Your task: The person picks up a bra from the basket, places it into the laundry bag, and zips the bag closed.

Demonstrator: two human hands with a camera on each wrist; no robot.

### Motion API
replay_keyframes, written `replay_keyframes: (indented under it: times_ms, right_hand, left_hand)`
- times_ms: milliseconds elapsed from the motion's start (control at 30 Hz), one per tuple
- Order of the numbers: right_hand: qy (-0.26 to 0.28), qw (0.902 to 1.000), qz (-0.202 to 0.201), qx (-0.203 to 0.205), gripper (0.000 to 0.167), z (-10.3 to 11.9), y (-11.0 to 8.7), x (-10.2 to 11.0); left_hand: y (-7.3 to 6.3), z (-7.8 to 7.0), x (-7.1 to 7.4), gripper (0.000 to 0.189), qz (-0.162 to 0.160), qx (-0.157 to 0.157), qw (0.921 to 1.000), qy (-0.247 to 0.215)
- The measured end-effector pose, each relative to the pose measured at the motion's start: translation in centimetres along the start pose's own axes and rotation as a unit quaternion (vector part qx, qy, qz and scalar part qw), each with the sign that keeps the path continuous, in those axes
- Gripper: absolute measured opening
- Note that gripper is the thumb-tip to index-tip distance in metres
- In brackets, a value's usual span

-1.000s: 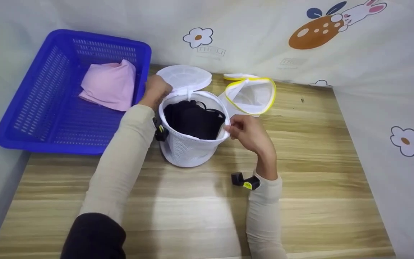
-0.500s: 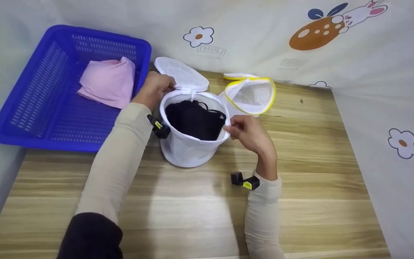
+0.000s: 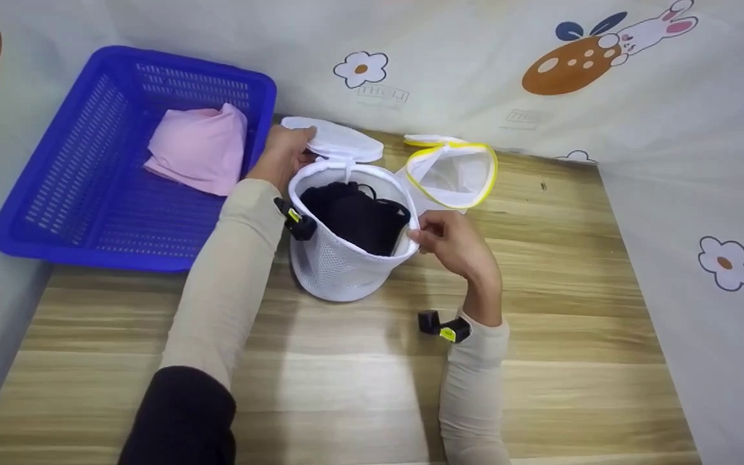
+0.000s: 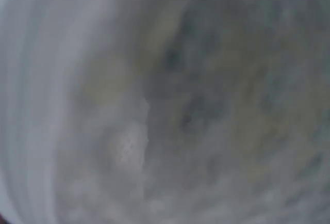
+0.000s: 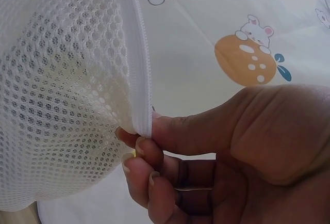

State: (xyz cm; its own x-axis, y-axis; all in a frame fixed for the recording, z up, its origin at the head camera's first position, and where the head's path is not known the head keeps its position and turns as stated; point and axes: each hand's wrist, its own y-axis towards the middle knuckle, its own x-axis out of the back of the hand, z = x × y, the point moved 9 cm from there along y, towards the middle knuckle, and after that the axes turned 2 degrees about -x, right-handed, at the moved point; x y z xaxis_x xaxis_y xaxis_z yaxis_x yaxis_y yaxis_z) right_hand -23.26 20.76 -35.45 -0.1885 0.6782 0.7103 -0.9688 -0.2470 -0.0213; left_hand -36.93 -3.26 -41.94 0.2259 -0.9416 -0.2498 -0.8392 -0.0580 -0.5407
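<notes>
A round white mesh laundry bag point(image 3: 340, 274) stands on the table with its zippered lid point(image 3: 346, 141) folded back. Inside it lies a black bra-like garment point(image 3: 356, 216) with thin straps. My left hand point(image 3: 281, 155) pinches the lid's left edge, thumb on top. On the opposite side, my right hand point(image 3: 453, 242) grips the bag's rim. The right wrist view shows the thumb and fingers of that right hand point(image 5: 206, 157) pinching the white zipper edge point(image 5: 142, 79). Pale, blurred mesh point(image 4: 129, 146) fills the left wrist view, where the left hand is hidden.
A blue plastic basket point(image 3: 17, 242) holding a pink garment point(image 3: 197, 148) stands at the left. Behind the bag, a smaller white mesh bag with a yellow-edged opening point(image 3: 493, 174) lies near the wall. A printed white sheet point(image 3: 449, 58) lines the table's back and sides.
The lid tipped up toward the back left, then came down lower again, with my left hand at its edge. My right hand keeps its grip on the rim.
</notes>
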Motion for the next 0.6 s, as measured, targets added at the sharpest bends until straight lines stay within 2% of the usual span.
replay_keyframes:
  times_ms: [100,300,467,600]
  right_hand:
    - [0.004,1.0000,-0.001,-0.003,0.015,-0.1,0.0,0.2]
    - [0.022,0.9995,0.003,-0.023,0.016,-0.6,-0.2,0.2]
    - [0.023,0.9993,0.010,-0.029,0.018,-0.6,-0.2,0.1]
    - [0.019,0.9992,0.014,-0.034,0.021,-0.6,-0.2,0.1]
  left_hand:
    - [0.1,-0.2,-0.1,0.042,-0.008,-0.008,0.9999,0.004]
    - [0.0,0.2,-0.2,0.037,-0.012,0.008,0.9998,-0.010]
    - [-0.7,-0.6,-0.1,0.031,-0.017,0.007,0.9998,-0.008]
    - [-1.5,-1.6,-0.1,0.032,-0.013,0.005,0.9995,0.027]
